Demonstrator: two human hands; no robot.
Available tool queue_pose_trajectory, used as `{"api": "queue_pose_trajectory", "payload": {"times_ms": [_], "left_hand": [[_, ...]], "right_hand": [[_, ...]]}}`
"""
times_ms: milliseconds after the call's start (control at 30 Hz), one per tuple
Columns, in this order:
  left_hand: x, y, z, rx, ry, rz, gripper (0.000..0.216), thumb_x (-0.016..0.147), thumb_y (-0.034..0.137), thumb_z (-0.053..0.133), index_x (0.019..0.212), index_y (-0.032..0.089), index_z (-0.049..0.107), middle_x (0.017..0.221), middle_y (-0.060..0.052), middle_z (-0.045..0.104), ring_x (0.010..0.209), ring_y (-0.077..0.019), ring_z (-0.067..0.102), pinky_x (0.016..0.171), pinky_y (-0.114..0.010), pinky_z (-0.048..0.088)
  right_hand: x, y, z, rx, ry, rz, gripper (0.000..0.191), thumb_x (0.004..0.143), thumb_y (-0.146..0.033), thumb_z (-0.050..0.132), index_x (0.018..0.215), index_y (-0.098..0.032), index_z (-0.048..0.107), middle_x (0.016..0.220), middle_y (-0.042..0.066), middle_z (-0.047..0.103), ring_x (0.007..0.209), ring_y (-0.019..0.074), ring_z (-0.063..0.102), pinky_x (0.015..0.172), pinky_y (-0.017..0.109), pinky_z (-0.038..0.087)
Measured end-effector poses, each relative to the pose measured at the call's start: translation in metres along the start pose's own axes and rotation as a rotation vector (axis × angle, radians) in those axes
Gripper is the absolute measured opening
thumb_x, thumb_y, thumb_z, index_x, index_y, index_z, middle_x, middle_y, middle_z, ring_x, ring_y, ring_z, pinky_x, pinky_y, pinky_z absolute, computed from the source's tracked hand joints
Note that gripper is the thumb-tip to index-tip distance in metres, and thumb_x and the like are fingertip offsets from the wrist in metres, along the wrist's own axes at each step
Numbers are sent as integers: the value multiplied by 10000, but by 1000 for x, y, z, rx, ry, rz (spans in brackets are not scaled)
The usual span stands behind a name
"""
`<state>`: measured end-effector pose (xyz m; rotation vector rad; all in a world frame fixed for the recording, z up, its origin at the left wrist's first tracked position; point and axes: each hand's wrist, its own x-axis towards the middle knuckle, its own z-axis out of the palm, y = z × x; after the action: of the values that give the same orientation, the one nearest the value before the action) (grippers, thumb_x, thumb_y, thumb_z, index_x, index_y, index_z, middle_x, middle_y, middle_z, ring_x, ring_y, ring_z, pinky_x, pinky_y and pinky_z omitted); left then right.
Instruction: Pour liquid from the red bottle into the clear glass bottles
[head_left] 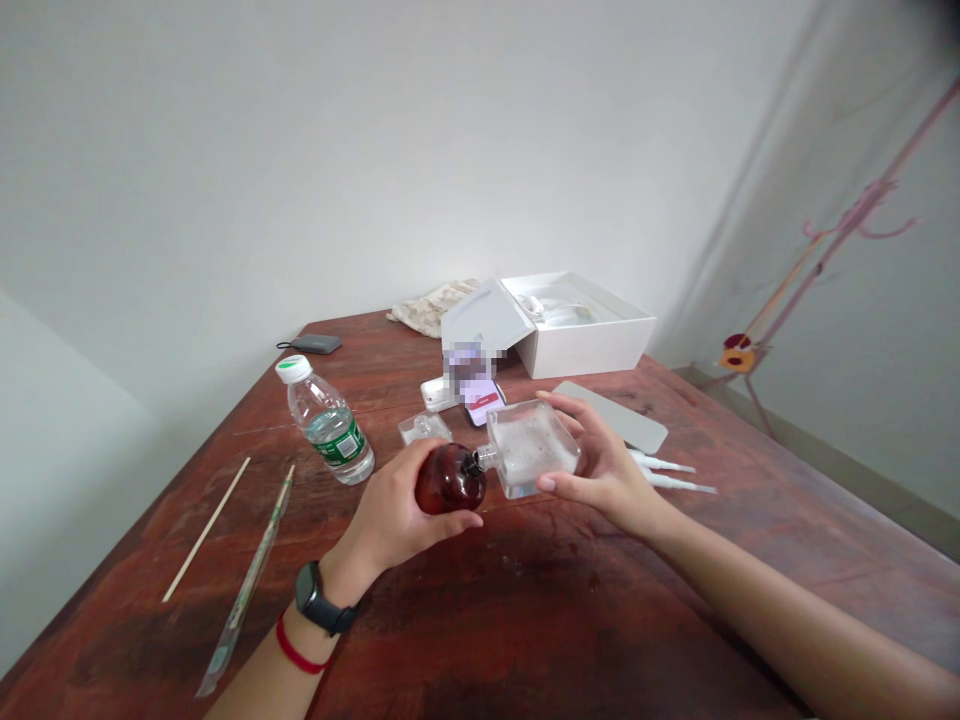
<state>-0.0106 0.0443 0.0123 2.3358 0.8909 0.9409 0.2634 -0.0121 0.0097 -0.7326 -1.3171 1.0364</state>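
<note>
My left hand [394, 515] is wrapped round a small brown bottle [448, 479], held on its side above the table with its black neck pointing right. My right hand [600, 465] grips a clear square glass bottle [531, 447], also on its side, its neck pointing left. The two necks meet mouth to mouth. The clear bottle looks wet or foamy inside. A black watch and a red band are on my left wrist.
On the dark red wooden table [525, 620] lie a water bottle [328, 422] on the left, a thin stick [206, 530], a wrapped stick [251, 580], a small clear container [424, 428], a phone [484, 400], an open white box [559, 325], a grey flat lid [615, 415] and two white pipette-like pieces [671, 475].
</note>
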Motion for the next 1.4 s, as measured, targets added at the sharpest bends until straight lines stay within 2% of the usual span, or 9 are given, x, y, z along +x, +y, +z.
{"api": "queue_pose_trajectory", "payload": {"times_ms": [433,700,833,967,1100,1400], "left_hand": [[-1,-1,1,1,-21,-63,842,730,812,825,1293,216,630,1254,-125,766,1136,-362,748,995,-466,584],[-3,1,1,-35,-18,-50,843,737,815,819,1294,213,627,1259,-117,759,1114,-361,748,976,-462,576],[-2,2,2,-57,-24,-48,775,753,789,826,1244,216,646,1162,-88,776,1025,-339,760,915,-423,571],[-1,2,2,-48,-17,-38,777,748,787,826,1249,219,650,1147,-81,781,994,-333,762,861,-387,558],[-2,2,1,-18,-21,-55,772,737,798,818,1222,217,665,1137,-83,784,963,-331,762,814,-366,550],[-4,4,2,-16,6,-62,788,728,779,838,1261,226,660,1157,-81,787,994,-336,765,848,-365,555]], "right_hand": [[-1,-2,3,-17,47,2,733,741,-220,968,1374,-379,634,1255,35,802,1071,272,791,885,404,662],[-5,-1,-3,-160,46,46,797,759,-315,963,1443,-339,556,1308,81,783,1147,324,773,942,459,645],[-7,1,-5,-201,71,37,822,745,-382,967,1450,-333,548,1336,93,772,1165,346,766,970,487,632],[-9,0,-2,-200,111,73,875,733,-443,961,1479,-342,517,1364,98,756,1214,368,741,1001,518,611],[-10,0,0,-174,118,84,902,719,-431,969,1486,-337,503,1382,106,747,1226,368,736,1022,519,594],[-10,-5,0,-255,106,108,905,738,-503,940,1499,-323,485,1414,129,727,1287,409,702,1046,583,586]]}}
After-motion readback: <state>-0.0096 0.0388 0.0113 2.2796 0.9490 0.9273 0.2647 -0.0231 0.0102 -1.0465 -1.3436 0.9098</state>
